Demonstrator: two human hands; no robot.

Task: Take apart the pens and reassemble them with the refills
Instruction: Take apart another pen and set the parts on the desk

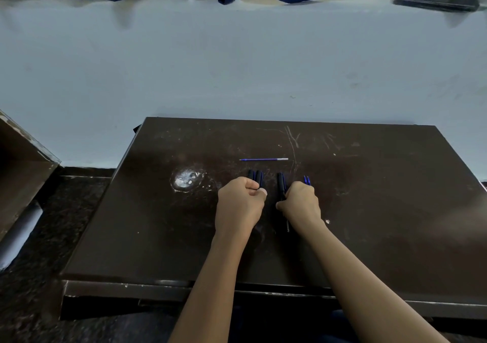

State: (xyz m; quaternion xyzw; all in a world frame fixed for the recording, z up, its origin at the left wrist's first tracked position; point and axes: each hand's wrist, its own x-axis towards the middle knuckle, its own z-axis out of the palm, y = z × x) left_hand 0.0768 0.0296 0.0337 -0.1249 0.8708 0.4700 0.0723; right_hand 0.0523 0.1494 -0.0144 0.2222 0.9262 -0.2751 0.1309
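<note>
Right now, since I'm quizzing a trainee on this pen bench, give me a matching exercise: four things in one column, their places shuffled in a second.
Things:
1. loose blue refill
2. black pen
3. white scuff
4. dark pen parts

Places:
A. gripped by the left hand
B. lying on the table, beyond both hands
C. gripped by the right hand
D. on the table, left of the left hand

Pairs: 1-B, 2-C, 3-D, 4-A
</note>
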